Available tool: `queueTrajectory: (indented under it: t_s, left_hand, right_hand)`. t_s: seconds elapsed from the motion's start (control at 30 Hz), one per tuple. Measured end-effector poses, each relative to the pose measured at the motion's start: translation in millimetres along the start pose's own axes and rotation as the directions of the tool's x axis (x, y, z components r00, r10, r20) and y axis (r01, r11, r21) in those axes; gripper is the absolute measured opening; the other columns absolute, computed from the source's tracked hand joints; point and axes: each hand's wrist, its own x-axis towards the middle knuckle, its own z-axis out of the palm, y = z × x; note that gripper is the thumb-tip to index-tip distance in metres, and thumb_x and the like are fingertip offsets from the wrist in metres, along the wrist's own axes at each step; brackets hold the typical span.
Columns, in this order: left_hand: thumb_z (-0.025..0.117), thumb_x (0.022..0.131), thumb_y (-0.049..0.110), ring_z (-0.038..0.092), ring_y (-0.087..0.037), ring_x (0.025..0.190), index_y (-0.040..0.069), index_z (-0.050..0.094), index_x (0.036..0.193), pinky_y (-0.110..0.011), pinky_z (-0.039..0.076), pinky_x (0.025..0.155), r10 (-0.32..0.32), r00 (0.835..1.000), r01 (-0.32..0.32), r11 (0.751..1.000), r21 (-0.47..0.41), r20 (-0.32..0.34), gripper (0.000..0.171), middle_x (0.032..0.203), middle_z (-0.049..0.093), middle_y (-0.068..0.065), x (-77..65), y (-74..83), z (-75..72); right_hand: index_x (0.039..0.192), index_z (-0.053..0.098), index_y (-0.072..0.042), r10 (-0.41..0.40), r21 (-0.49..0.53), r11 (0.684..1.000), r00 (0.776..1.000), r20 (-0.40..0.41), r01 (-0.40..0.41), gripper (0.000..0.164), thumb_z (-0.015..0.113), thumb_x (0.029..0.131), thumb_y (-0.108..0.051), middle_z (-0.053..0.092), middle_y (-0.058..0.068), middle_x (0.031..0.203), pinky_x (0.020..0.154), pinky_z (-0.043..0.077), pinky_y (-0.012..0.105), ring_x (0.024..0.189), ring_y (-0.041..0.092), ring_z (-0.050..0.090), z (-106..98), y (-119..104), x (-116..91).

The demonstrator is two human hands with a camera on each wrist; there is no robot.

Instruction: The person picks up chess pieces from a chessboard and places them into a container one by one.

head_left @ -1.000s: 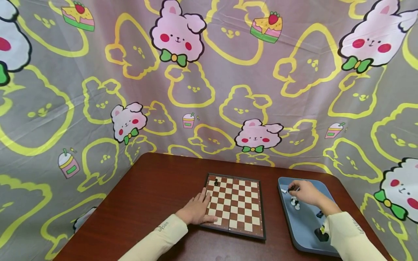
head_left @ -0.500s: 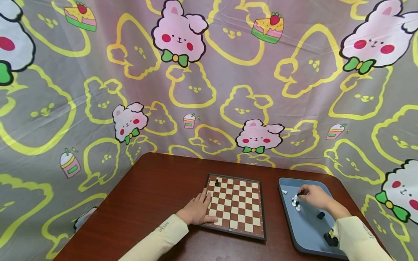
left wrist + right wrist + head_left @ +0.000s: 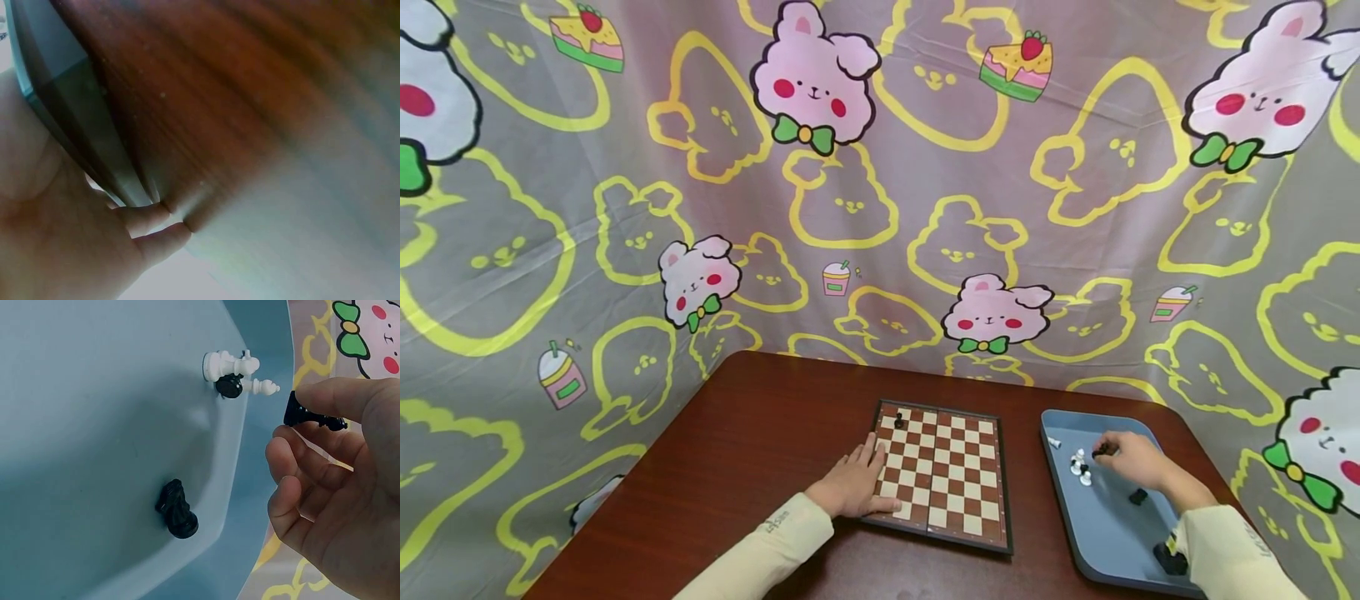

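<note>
My left hand (image 3: 848,483) rests on the left edge of a brown and cream chessboard (image 3: 962,467), fingers extended and the thumb lying on the board. In the left wrist view its fingertips touch the table beside the board's dark edge. Over the blue tray (image 3: 1093,542), my right hand (image 3: 1138,462) pinches a black chess piece (image 3: 312,417) between thumb and fingers. The piece is tilted sideways in the right wrist view. A black knight (image 3: 178,511) lies in the tray near that hand. White chess pieces (image 3: 228,365) are clustered there with a black piece (image 3: 229,386).
One black chess piece (image 3: 899,421) stands near the board's far left corner. A separate white piece (image 3: 1054,443) lies by the tray's left rim. Dark wooden table (image 3: 760,433) surrounds the board, and a patterned curtain (image 3: 880,275) hangs behind it.
The right hand has moved rightward and slightly nearer over the tray, carrying the black chess piece away from the white pieces. My left hand has stayed on the board's edge.
</note>
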Motion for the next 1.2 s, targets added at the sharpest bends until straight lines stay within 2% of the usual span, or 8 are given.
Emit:
queueTrajectory:
  t_s: [0.33,0.57,0.87,1.2]
  left_hand:
    - [0.045,0.082,0.074,0.029,-0.035,0.136,0.004,0.023,0.15,-0.048,0.034,0.102,-0.003,1.0,0.004,1.0,0.012,-0.016,0.1,0.155,0.012,-0.02,-1.0,0.6,1.7]
    - [0.044,0.082,0.074,0.028,-0.034,0.136,0.004,0.022,0.15,-0.049,0.034,0.102,-0.004,1.0,0.004,1.0,0.001,-0.004,0.101,0.155,0.011,-0.02,0.5,-0.6,2.9]
    - [0.042,0.082,0.074,0.028,-0.035,0.136,0.005,0.02,0.151,-0.049,0.034,0.102,-0.004,1.0,0.004,1.0,0.003,0.0,0.1,0.155,0.009,-0.02,1.4,-1.6,2.5]
    - [0.044,0.082,0.074,0.029,-0.035,0.136,0.004,0.021,0.15,-0.049,0.033,0.102,-0.006,1.0,0.006,1.0,0.004,0.003,0.1,0.155,0.009,-0.02,-0.2,0.6,0.8]
  right_hand:
    - [0.095,0.067,0.001,0.015,0.0,1.0,1.0,0.014,-0.015,0.016,0.063,0.088,-0.012,0.063,0.003,0.084,0.063,0.047,0.037,0.076,0.019,0.057,0,0,-2]
    - [0.097,0.067,0.002,0.008,0.004,1.0,1.0,0.016,-0.009,0.017,0.062,0.089,-0.012,0.063,0.004,0.086,0.062,0.047,0.035,0.076,0.018,0.058,-1,-3,-3]
    - [0.098,0.067,-0.001,-0.03,0.004,1.0,1.0,0.003,0.03,0.016,0.062,0.09,-0.014,0.064,0.004,0.089,0.063,0.048,0.036,0.077,0.018,0.059,-2,-22,1]
    - [0.104,0.066,0.0,-0.045,0.05,0.998,0.998,0.035,0.043,0.02,0.061,0.092,-0.016,0.063,0.004,0.092,0.063,0.049,0.036,0.077,0.016,0.059,3,-44,14]
